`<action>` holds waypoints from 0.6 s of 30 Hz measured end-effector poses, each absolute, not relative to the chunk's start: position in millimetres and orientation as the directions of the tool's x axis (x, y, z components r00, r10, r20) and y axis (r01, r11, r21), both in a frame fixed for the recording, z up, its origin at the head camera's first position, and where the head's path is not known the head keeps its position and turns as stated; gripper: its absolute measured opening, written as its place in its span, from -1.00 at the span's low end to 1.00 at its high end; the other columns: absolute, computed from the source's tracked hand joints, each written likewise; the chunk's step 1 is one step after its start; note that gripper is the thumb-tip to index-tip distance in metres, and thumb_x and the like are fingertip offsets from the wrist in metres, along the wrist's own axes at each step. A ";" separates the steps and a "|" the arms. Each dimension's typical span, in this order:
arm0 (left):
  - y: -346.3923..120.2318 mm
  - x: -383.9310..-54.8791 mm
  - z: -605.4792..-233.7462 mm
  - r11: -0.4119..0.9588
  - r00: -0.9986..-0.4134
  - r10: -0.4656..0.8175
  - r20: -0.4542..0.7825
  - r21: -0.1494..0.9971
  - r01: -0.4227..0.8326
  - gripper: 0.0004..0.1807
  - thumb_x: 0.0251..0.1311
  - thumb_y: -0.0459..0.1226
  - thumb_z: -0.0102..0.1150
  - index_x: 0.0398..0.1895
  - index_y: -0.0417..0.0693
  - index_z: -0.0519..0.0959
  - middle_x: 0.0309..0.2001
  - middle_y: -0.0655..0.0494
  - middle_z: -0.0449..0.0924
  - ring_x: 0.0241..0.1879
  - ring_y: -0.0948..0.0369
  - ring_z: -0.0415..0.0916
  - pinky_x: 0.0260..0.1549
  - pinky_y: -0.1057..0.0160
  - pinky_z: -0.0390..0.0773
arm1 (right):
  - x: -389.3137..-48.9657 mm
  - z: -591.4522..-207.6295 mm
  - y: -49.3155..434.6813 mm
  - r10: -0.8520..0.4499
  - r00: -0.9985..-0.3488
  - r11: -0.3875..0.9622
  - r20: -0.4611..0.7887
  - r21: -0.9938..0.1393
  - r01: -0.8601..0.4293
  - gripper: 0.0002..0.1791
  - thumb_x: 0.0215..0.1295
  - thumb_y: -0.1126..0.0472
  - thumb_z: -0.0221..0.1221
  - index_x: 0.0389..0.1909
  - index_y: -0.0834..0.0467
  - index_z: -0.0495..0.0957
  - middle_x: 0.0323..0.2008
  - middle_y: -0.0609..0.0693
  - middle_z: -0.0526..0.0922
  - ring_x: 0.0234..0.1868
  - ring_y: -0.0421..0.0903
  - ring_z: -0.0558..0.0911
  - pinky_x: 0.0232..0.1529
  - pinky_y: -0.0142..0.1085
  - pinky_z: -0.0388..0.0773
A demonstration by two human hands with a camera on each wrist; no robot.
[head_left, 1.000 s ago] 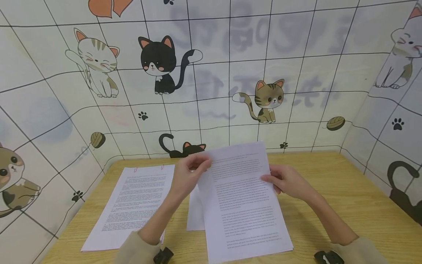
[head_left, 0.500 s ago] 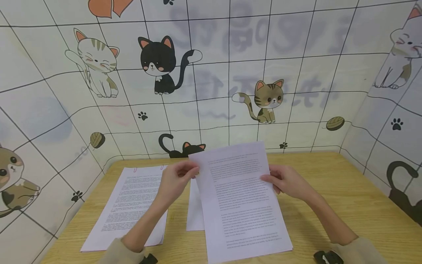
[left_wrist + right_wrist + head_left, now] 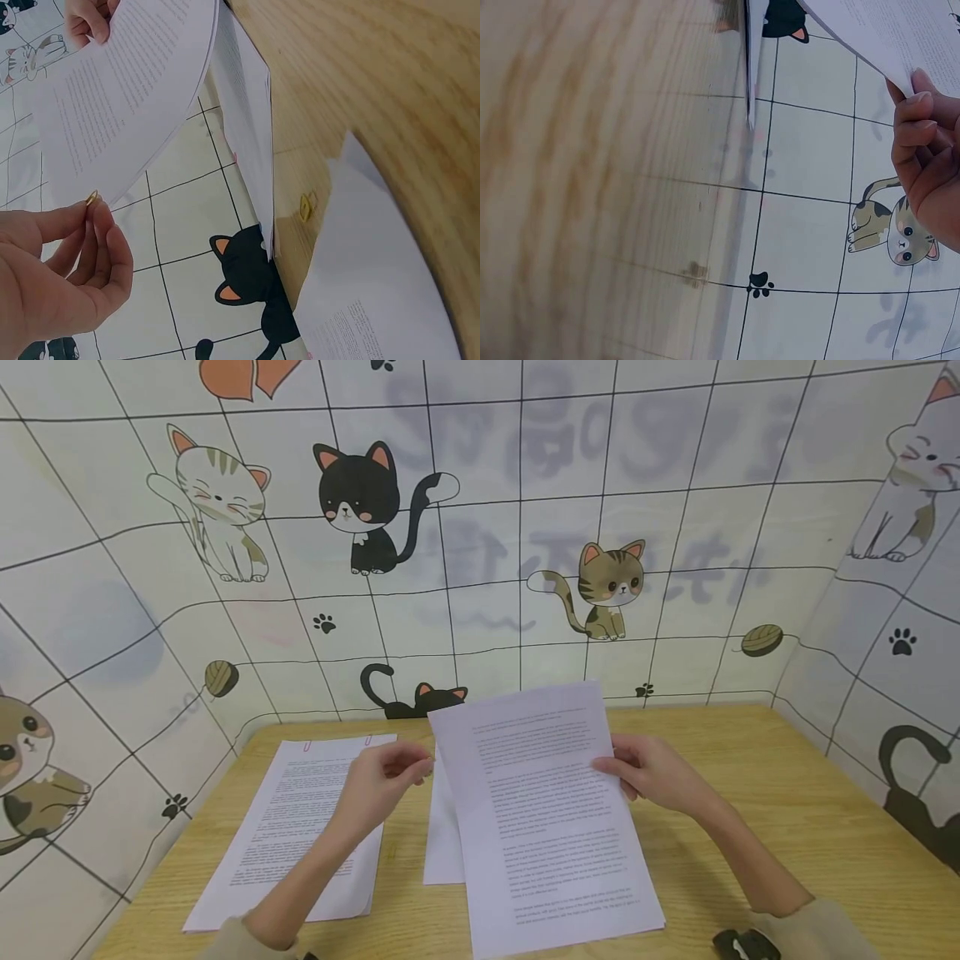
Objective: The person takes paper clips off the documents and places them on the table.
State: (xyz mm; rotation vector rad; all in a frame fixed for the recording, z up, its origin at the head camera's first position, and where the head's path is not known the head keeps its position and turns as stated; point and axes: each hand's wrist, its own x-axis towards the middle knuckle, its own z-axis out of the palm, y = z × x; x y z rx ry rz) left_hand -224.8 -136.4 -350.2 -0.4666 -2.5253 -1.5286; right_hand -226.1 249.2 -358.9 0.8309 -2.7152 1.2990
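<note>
My right hand [image 3: 656, 772] pinches the right edge of some printed sheets [image 3: 555, 827], thumb in front, and holds them raised and tilted over the table. In the left wrist view, my left hand [image 3: 64, 274] pinches a small gold paper clip [image 3: 92, 198] between thumb and forefinger. That hand is just off the sheets' upper left edge, apart from them in the head view. Behind the sheets, more white paper [image 3: 444, 839] lies on the table, mostly hidden. A stack of printed pages [image 3: 300, 835] with pink paper clips [image 3: 307, 747] at its top edge lies to the left.
Gold paper clips [image 3: 306, 207] lie on the wooden table [image 3: 750, 827] between the left stack and the middle papers. A wall covering [image 3: 487, 527] with cartoon cats and grid lines encloses the table at the back and sides.
My left hand has moved left and a little down, away from the sheets' upper left edge, uncovering that corner. The right hand and the sheets have stayed almost still.
</note>
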 end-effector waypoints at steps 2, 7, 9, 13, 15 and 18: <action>-139.8 -224.6 -352.0 0.441 -0.944 0.188 0.271 0.836 0.328 -0.92 0.27 -0.37 0.34 -0.20 -0.12 0.72 -0.34 0.05 0.71 -0.34 0.09 0.65 -0.34 0.29 0.61 | -226.3 -359.1 249.5 -0.455 -0.858 0.513 0.240 -0.717 -0.472 -0.80 0.47 0.24 0.17 0.01 0.23 0.60 -0.56 -0.09 0.60 -0.69 -0.26 0.38 -0.69 -0.44 0.14; -146.5 -222.8 -357.0 0.457 -0.950 0.210 0.233 0.835 0.306 -0.93 0.26 -0.37 0.34 -0.21 -0.13 0.70 -0.33 0.02 0.70 -0.31 0.01 0.64 -0.32 0.28 0.61 | -226.2 -359.3 249.7 -0.450 -0.859 0.520 0.243 -0.711 -0.473 -0.81 0.47 0.23 0.18 -0.01 0.22 0.60 -0.57 -0.09 0.59 -0.69 -0.26 0.38 -0.68 -0.45 0.14; -149.0 -222.3 -359.1 0.468 -0.950 0.219 0.222 0.831 0.302 -0.94 0.26 -0.37 0.34 -0.23 -0.13 0.70 -0.34 0.04 0.70 -0.32 0.03 0.63 -0.31 0.28 0.60 | -225.9 -359.0 249.5 -0.448 -0.860 0.522 0.244 -0.710 -0.473 -0.81 0.47 0.23 0.18 0.00 0.21 0.60 -0.57 -0.09 0.59 -0.69 -0.26 0.38 -0.68 -0.45 0.14; -153.4 -221.8 -362.9 0.488 -0.954 0.220 0.204 0.824 0.289 -0.96 0.25 -0.36 0.35 -0.26 -0.11 0.69 -0.36 0.05 0.69 -0.32 0.00 0.63 -0.30 0.30 0.58 | -225.5 -358.1 249.1 -0.441 -0.863 0.525 0.245 -0.710 -0.470 -0.81 0.47 0.23 0.18 -0.01 0.21 0.60 -0.57 -0.09 0.60 -0.69 -0.26 0.38 -0.68 -0.45 0.14; -154.9 -221.6 -364.8 0.500 -0.957 0.219 0.189 0.821 0.276 -0.95 0.24 -0.34 0.36 -0.26 -0.11 0.69 -0.36 0.04 0.69 -0.32 -0.01 0.63 -0.31 0.29 0.57 | -225.5 -357.8 248.8 -0.438 -0.865 0.527 0.244 -0.710 -0.467 -0.82 0.47 0.23 0.18 -0.01 0.21 0.61 -0.59 -0.10 0.59 -0.69 -0.26 0.38 -0.68 -0.45 0.13; -156.4 -220.8 -366.9 0.523 -0.961 0.219 0.169 0.811 0.262 -0.94 0.23 -0.33 0.38 -0.27 -0.10 0.69 -0.38 0.05 0.68 -0.35 0.04 0.62 -0.34 0.30 0.56 | -225.6 -357.4 248.7 -0.433 -0.867 0.532 0.246 -0.706 -0.466 -0.83 0.46 0.23 0.19 -0.03 0.20 0.61 -0.61 -0.10 0.58 -0.70 -0.26 0.38 -0.68 -0.45 0.14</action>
